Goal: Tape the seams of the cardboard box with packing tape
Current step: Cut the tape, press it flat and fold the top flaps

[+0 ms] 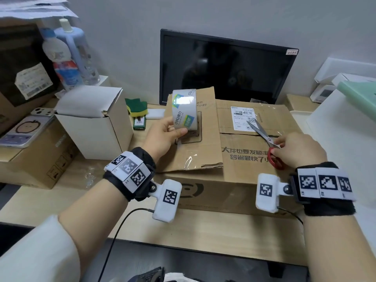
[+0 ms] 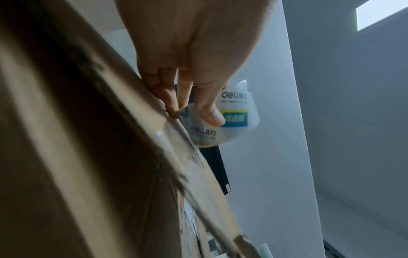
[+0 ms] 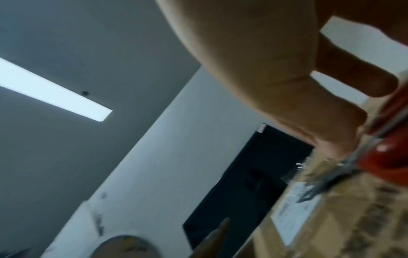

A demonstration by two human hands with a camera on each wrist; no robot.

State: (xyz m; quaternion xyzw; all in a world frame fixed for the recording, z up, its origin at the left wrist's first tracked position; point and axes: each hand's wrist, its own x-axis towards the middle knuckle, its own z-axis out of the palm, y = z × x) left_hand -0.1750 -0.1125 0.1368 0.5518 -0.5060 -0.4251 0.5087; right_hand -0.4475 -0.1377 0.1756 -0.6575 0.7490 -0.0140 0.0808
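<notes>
A brown cardboard box [image 1: 240, 159] lies on the desk, its left top flap [image 1: 193, 139] a little raised. My left hand [image 1: 164, 133] grips a roll of clear printed packing tape [image 1: 184, 109] upright over that flap; the tape roll [image 2: 229, 118] also shows under my thumb in the left wrist view. My right hand [image 1: 293, 148] holds red-handled scissors [image 1: 264, 135] on the box top, the blades pointing at the shipping label [image 1: 243, 118]. The scissors' red handle [image 3: 388, 157] is blurred in the right wrist view.
A black monitor [image 1: 225, 68] stands right behind the box. A white open carton [image 1: 95, 121], a brown carton with a phone [image 1: 22, 127], bottles [image 1: 67, 53] and a green sponge [image 1: 137, 106] crowd the left. White boxes [image 1: 341, 82] stack at right.
</notes>
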